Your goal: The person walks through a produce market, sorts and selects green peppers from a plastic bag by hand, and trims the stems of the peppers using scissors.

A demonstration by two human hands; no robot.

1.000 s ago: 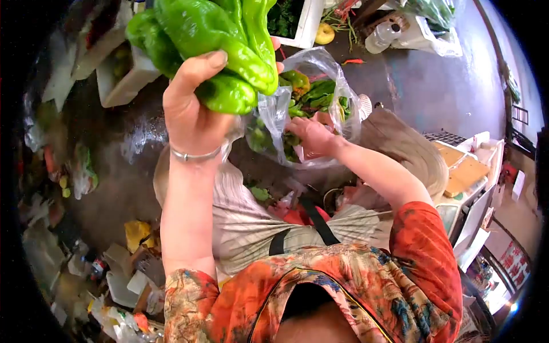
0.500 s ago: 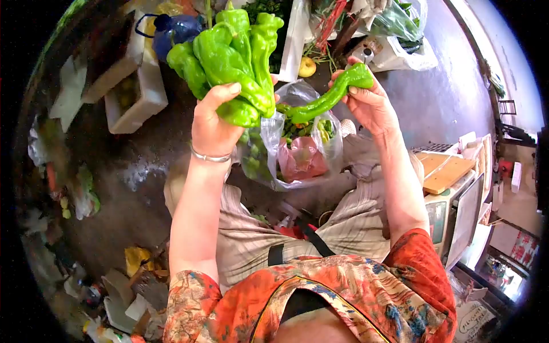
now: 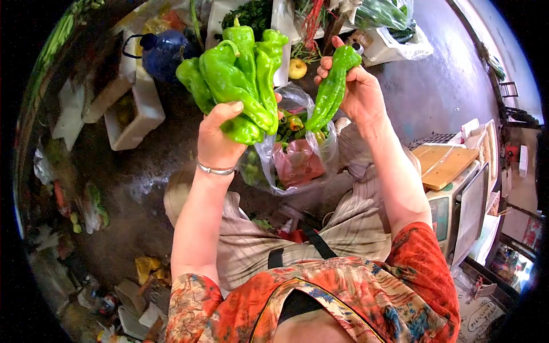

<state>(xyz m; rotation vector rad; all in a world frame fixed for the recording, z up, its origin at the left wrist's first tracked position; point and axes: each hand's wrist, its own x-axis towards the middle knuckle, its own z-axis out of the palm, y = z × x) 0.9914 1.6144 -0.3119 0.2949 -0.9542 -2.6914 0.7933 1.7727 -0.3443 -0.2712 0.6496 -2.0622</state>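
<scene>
My left hand (image 3: 222, 128) is closed around a bunch of large green peppers (image 3: 234, 74), their stems pointing away from me. A bracelet circles that wrist. In my right hand (image 3: 361, 94) a single long green pepper (image 3: 330, 94) is gripped near its upper end, its tip pointing down and left. Below and between my hands sits a clear plastic bag (image 3: 329, 151), its mouth open. Inside the bag are green and reddish peppers (image 3: 295, 123) and a pink piece of plastic (image 3: 297, 164).
A blue jug (image 3: 166, 54) and a white foam box (image 3: 140, 126) stand at the left. Leafy greens (image 3: 251, 17) fill another box ahead. A yellow round fruit (image 3: 297, 68) lies beyond the bag. At the right, a scale (image 3: 443, 211) stands beside a wooden board (image 3: 443, 166).
The single pepper has swung from nearly level to steeply tilted as my right hand moved left and away from me. My left hand still holds the bunch, slightly to the right and lower.
</scene>
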